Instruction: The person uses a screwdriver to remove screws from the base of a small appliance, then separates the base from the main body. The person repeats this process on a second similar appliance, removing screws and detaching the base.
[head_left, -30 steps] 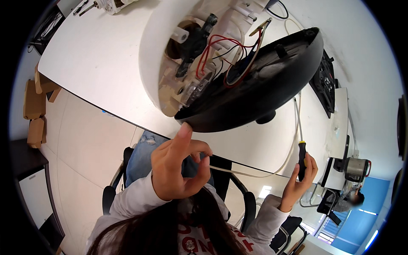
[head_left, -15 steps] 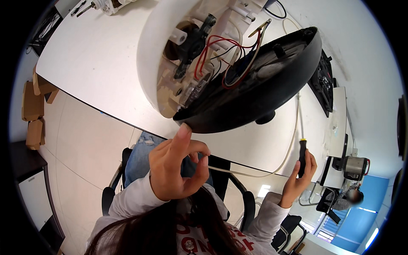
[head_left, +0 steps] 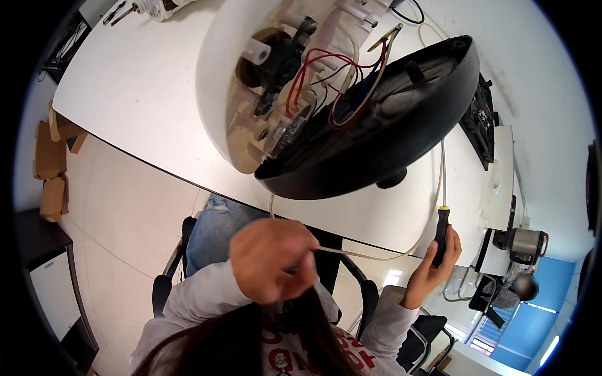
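My right hand (head_left: 433,266) grips a black-handled screwdriver (head_left: 443,235) with a yellow collar, its long shaft pointing up and away. My left hand (head_left: 273,260) is raised before the table's near edge, its fingers curled but smeared by motion. A pale cord (head_left: 364,255) passes by this hand; whether it touches is unclear. Above the hands, an opened appliance stands on the table: a white housing (head_left: 213,94) with a motor (head_left: 276,69) inside, and a tilted black cover (head_left: 376,150) with a knob. Red, black and white wires (head_left: 357,103) link the two halves.
The white table (head_left: 138,94) curves across the view. A white mechanical part (head_left: 160,7) lies at its far left, a black toolbox (head_left: 480,125) at the right. Cardboard boxes (head_left: 50,150) are on the left. Another person (head_left: 511,291) sits far off at right.
My left hand has drawn down from the black cover's lower edge, its index finger no longer stretched up. The cover and housing have shifted slightly. My right hand keeps the screwdriver, nearly still.
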A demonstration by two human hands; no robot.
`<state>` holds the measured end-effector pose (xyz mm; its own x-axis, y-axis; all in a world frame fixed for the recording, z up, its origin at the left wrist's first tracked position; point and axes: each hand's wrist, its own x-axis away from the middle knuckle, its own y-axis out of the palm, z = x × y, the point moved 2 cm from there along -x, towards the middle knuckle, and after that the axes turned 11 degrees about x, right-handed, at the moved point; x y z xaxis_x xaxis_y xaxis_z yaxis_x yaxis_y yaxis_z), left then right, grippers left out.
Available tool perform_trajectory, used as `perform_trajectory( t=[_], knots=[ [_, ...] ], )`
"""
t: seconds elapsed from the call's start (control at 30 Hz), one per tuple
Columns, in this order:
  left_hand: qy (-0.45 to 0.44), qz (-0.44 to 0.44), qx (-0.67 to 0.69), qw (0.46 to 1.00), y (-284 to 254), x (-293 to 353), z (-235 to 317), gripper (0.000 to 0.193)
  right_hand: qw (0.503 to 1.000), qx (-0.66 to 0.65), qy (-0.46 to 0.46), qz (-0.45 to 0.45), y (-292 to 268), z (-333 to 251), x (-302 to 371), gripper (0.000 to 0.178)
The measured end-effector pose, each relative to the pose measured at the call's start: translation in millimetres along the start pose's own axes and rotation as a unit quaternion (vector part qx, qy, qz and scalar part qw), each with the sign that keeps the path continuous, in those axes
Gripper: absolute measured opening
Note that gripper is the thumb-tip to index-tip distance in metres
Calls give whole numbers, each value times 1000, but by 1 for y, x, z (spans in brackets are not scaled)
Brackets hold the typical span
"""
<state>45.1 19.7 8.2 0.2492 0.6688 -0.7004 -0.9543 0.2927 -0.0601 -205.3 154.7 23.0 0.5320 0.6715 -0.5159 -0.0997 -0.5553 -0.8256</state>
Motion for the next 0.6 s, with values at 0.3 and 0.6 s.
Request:
perform_trajectory(
  t=[0.3, 0.6],
  knots=[
    [-20, -131, -106, 986, 26, -17, -1, 32, 983, -117, -81, -115, -13, -9, 19, 31],
    [-53, -129, -103, 985, 24, -7, -11, 31, 975, -132, -85, -159, -15, -4, 30, 32]
  ],
)
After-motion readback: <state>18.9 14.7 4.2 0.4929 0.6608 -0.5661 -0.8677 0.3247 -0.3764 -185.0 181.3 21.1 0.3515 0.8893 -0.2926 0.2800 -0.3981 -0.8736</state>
